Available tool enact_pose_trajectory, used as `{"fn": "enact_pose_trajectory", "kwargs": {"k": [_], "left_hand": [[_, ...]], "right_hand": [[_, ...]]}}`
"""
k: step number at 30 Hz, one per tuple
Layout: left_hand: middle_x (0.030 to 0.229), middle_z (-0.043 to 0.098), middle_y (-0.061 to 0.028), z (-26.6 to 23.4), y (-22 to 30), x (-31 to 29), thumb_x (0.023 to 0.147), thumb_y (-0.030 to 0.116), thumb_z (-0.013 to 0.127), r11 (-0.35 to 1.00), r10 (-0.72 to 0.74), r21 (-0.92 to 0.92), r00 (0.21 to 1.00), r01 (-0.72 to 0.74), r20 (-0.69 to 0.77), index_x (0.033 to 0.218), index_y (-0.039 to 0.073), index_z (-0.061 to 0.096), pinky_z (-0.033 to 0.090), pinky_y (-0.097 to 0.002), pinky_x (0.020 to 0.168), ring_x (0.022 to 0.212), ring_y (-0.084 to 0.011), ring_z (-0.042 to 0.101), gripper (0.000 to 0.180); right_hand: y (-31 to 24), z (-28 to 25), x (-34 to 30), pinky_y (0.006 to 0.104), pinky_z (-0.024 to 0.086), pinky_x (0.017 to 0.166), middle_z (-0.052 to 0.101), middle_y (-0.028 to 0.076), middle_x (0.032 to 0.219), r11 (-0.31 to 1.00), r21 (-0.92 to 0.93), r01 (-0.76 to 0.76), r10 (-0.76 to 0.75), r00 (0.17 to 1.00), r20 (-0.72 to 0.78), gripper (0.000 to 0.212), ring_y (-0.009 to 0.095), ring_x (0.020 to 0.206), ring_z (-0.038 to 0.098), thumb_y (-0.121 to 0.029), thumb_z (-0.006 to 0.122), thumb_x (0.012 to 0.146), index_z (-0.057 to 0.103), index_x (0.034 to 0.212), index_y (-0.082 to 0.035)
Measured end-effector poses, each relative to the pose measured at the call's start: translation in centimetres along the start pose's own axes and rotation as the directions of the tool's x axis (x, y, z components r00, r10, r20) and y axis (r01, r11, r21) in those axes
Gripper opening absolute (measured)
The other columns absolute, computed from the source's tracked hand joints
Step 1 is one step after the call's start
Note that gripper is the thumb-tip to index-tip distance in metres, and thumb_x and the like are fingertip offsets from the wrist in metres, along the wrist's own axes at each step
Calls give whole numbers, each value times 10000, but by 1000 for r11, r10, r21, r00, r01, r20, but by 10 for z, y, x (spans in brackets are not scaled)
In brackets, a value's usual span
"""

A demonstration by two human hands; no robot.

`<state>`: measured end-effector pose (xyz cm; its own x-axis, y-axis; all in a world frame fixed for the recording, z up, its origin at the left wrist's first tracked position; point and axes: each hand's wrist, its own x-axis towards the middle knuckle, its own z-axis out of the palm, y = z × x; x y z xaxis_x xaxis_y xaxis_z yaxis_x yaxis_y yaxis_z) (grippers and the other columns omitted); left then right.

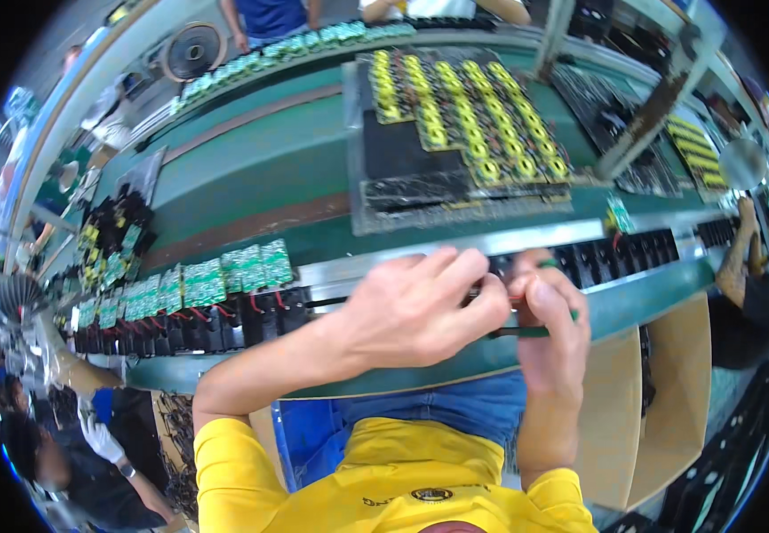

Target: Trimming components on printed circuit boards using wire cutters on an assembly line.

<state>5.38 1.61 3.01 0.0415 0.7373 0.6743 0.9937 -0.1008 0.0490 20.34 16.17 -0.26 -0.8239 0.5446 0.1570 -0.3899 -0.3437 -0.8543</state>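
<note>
Green circuit board (526, 331), edge-on, above the near rim of the green tabletop (642, 298). I see my right hand (551, 330) with its grip closed on the board; my left hand (420, 306) pinches its upper end, fingers curled tight. Behind: a row of black parts (615, 258); farther left, green boards (215, 280); beyond, a tray of yellow coils (473, 111).
</note>
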Motion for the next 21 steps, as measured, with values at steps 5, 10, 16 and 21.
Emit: {"fn": "enact_pose_trajectory", "kwargs": {"k": [5,10,16,21], "left_hand": [[955,695,-104,-16,6,-4,952,10,811,981,162,-73,971,-178,-178,1028,24,716,465,-276,542,636,-179,564,122],[1012,754,-64,-29,29,-5,983,-13,787,269,-666,-755,682,598,303,1111,3,748,504,-247,737,800,-126,611,135],[1006,779,-50,-58,-16,-9,997,30,777,179,-653,-557,521,811,550,1082,-20,757,523,-271,818,845,-120,631,101],[973,782,-39,-51,-43,-39,999,57,764,493,-595,-315,578,811,559,1042,-16,762,519,-269,849,848,-127,634,85]], "right_hand": [[7,17,-4,298,504,837,682,106,1220,808,510,-295,219,954,204,184,164,955,613,-114,675,1031,787,1137,-13],[4,28,-2,341,518,925,658,123,1261,871,-397,288,-319,948,-11,177,200,1043,612,-91,683,970,819,1064,-29],[20,20,-7,334,532,829,681,90,1208,433,-802,411,-421,879,223,221,192,970,604,-83,853,883,874,1104,-89],[47,16,-15,337,534,787,689,49,1189,81,-911,404,-283,886,368,278,201,936,600,-145,937,834,887,1107,-148]]}}
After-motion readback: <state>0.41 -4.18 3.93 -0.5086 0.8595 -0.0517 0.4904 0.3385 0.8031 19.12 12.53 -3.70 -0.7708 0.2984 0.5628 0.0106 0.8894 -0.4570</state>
